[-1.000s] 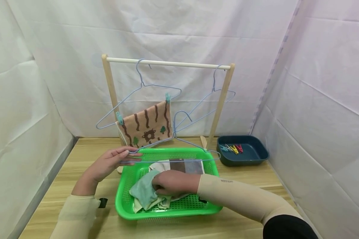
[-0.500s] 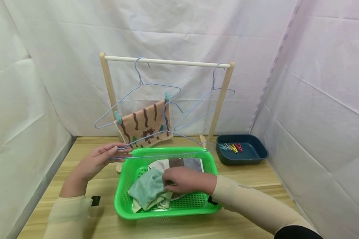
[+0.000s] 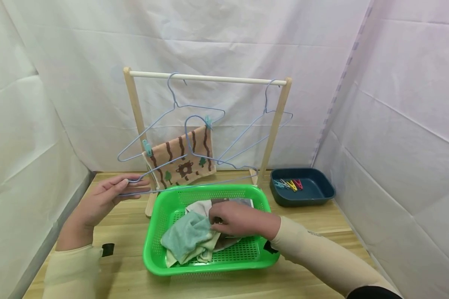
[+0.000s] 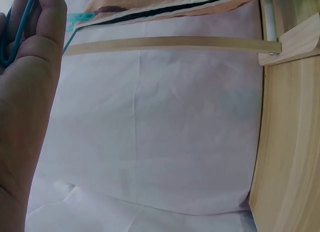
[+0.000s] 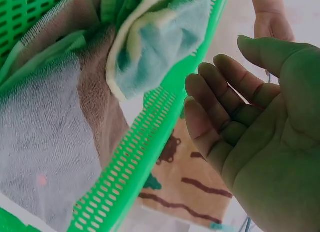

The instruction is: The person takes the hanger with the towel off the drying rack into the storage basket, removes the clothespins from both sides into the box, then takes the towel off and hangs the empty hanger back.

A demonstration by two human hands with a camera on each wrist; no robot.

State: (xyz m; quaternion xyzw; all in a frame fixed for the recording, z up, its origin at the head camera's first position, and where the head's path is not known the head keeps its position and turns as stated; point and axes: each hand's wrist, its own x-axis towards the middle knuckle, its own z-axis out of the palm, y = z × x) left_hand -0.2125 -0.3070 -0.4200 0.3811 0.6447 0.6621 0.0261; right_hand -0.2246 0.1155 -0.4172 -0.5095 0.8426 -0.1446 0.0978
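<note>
My left hand (image 3: 104, 197) holds a blue wire clothes hanger (image 3: 186, 129) by one end, thumb on top. The hanger's hook points up, in front of the rack. Only part of that hand and the hanger's wire (image 4: 21, 29) show in the left wrist view. Over the green basket (image 3: 209, 270) is my right hand (image 3: 239, 216); its fingers are loosely curled with nothing between them in the right wrist view. Beside its fingertips a mint-green towel (image 3: 187, 234) lies crumpled in the basket. Under the hand is a grey, brown and white towel (image 5: 45, 117), partly hidden.
A wooden rack (image 3: 209, 78) stands behind the basket with two more hangers. From the left one hangs a brown-patterned towel (image 3: 185, 168), clipped by blue clothespins (image 3: 147, 148). At right, a dark blue tray (image 3: 303, 201) contains several coloured clothespins (image 3: 292, 185).
My left hand has moved left with the hanger, whose hook is now further left and higher. The right hand has come off the mint-green towel and shifted right and slightly up.
</note>
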